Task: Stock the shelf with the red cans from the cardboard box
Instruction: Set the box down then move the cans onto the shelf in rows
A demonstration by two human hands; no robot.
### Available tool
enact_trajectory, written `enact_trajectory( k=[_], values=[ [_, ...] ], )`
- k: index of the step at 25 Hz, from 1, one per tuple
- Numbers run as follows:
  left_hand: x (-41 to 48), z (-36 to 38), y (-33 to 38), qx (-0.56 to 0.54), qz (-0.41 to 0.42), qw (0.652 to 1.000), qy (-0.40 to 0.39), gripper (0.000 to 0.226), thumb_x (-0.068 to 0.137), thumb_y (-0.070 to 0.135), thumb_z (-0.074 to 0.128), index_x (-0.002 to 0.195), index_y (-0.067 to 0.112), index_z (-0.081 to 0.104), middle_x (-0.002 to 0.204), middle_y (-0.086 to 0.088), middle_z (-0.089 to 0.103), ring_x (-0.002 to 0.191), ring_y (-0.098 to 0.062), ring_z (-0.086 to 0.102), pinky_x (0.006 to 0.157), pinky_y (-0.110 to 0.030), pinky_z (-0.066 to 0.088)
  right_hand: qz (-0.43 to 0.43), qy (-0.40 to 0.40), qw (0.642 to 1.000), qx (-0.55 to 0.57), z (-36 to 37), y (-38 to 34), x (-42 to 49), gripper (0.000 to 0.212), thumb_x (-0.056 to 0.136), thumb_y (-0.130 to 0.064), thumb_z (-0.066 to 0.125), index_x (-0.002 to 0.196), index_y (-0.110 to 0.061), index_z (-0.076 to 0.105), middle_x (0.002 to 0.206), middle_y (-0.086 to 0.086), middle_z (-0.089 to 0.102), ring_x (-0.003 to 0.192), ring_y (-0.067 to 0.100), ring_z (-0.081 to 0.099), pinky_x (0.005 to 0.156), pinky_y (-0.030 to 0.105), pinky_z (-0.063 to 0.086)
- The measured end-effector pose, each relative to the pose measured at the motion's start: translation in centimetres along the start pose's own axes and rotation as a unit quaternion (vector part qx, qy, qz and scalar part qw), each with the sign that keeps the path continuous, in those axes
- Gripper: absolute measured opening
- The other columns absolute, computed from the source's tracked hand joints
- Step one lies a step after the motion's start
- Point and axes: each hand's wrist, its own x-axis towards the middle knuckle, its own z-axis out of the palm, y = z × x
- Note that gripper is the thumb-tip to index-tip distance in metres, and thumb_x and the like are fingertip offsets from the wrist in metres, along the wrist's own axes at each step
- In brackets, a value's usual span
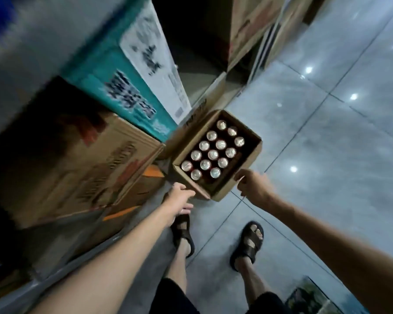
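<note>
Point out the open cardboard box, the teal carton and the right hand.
cardboard box (251, 160): head view, right wall.
teal carton (100, 71): head view, printed top face.
right hand (254, 185): head view, back of the hand.

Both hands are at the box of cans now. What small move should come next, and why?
Probably lift the cardboard box slightly: the left hand has a grip on its near corner, the right hand on its near edge, and the cans all stand inside, none taken out.
</note>
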Motion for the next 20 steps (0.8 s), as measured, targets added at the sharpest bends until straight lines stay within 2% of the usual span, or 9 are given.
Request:
enact_trajectory(
  k=[2, 4, 5, 7, 9, 12, 15, 18, 20],
  values=[
    [9.1, 2.3, -1.5, -0.016, -0.023, 0.999, 0.018, 0.063, 0.095, 0.023, 0.056, 0.148, 0.012, 0.022, 0.135, -0.019, 0.048, 0.096, -0.033, 0.061, 0.070, -0.035, 0.054, -0.011, -0.010, 0.999, -0.051, 4.7, 4.5, 6.1, 0.028, 0.085, -0.008, 0.059, 0.112, -0.008, 0.063, 0.106, 0.018, 0.069, 0.096, 0.036, 0.066, 0.081, 0.041, 0.053],
    [18.1, 4.6, -3.3, -0.034, -0.039, 0.998, 0.030, 0.077, 0.095, 0.034, 0.056, 0.153, 0.015, 0.009, 0.141, -0.015, 0.044, 0.108, -0.034, 0.058, 0.084, -0.040, 0.053, -0.028, -0.021, 0.996, -0.085, 10.4, 8.4, 12.7, 0.041, 0.086, -0.021, 0.062, 0.124, -0.009, 0.051, 0.114, 0.017, 0.061, 0.101, 0.037, 0.061, 0.079, 0.038, 0.050],
    [22.1, 5.8, -4.2, -0.047, -0.048, 0.997, 0.031, 0.078, 0.095, 0.039, 0.055, 0.154, 0.017, 0.010, 0.142, -0.012, 0.043, 0.115, -0.034, 0.055, 0.090, -0.041, 0.051, -0.034, -0.020, 0.994, -0.100, 13.0, 10.1, 15.7, 0.050, 0.085, -0.027, 0.062, 0.130, -0.013, 0.045, 0.118, 0.015, 0.056, 0.103, 0.036, 0.058, 0.077, 0.037, 0.047],
    [29.1, 7.7, -6.1, -0.065, -0.053, 0.995, 0.046, 0.069, 0.095, 0.041, 0.054, 0.151, 0.017, 0.022, 0.142, -0.009, 0.045, 0.121, -0.031, 0.051, 0.092, -0.038, 0.048, -0.054, 0.002, 0.985, -0.164, 17.7, 12.4, 21.2, 0.066, 0.082, -0.035, 0.067, 0.140, -0.021, 0.037, 0.130, 0.010, 0.048, 0.109, 0.034, 0.054, 0.077, 0.038, 0.045],
    [34.0, 8.7, -8.0, -0.063, -0.043, 0.990, 0.118, 0.060, 0.096, 0.028, 0.053, 0.148, 0.013, 0.028, 0.145, -0.010, 0.044, 0.127, -0.029, 0.049, 0.101, -0.041, 0.046, -0.075, 0.012, 0.970, -0.232, 21.5, 13.9, 25.4, 0.075, 0.080, -0.038, 0.070, 0.143, -0.024, 0.033, 0.138, 0.007, 0.042, 0.113, 0.034, 0.052, 0.077, 0.039, 0.046],
    [37.9, 9.9, -9.7, -0.090, -0.052, 0.961, 0.255, 0.047, 0.100, 0.024, 0.032, 0.144, 0.008, 0.032, 0.145, -0.020, 0.045, 0.129, -0.037, 0.048, 0.110, -0.043, 0.039, -0.061, 0.027, 0.951, -0.301, 25.6, 15.2, 29.6, 0.059, 0.089, -0.029, 0.061, 0.140, -0.016, 0.035, 0.135, 0.010, 0.040, 0.107, 0.034, 0.056, 0.064, 0.037, 0.041],
    [38.6, 11.0, -10.1, -0.028, -0.013, 0.953, 0.302, 0.043, 0.097, 0.016, 0.034, 0.138, 0.004, 0.027, 0.134, -0.025, 0.053, 0.117, -0.042, 0.056, 0.097, -0.042, 0.043, -0.094, 0.078, 0.932, -0.342, 27.8, 15.5, 31.9, 0.027, 0.097, -0.012, 0.043, 0.123, -0.005, 0.043, 0.120, 0.013, 0.046, 0.088, 0.032, 0.062, 0.051, 0.033, 0.033],
    [38.6, 11.0, -10.1, 0.013, 0.009, 0.951, 0.309, 0.041, 0.094, 0.007, 0.038, 0.132, 0.004, 0.023, 0.129, -0.027, 0.055, 0.112, -0.044, 0.058, 0.093, -0.044, 0.046, -0.117, 0.062, 0.928, -0.349, 27.8, 15.3, 32.3, 0.024, 0.092, -0.010, 0.047, 0.116, -0.005, 0.044, 0.112, 0.011, 0.054, 0.081, 0.029, 0.063, 0.050, 0.033, 0.032],
    [38.6, 10.9, -10.0, 0.029, 0.001, 0.953, 0.303, 0.042, 0.094, 0.008, 0.039, 0.133, 0.004, 0.022, 0.130, -0.027, 0.054, 0.113, -0.045, 0.057, 0.094, -0.045, 0.046, -0.093, 0.073, 0.955, -0.271, 27.0, 15.5, 31.4, 0.037, 0.081, -0.023, 0.061, 0.111, -0.009, 0.044, 0.108, 0.009, 0.057, 0.080, 0.030, 0.064, 0.053, 0.032, 0.033]
  ],
)
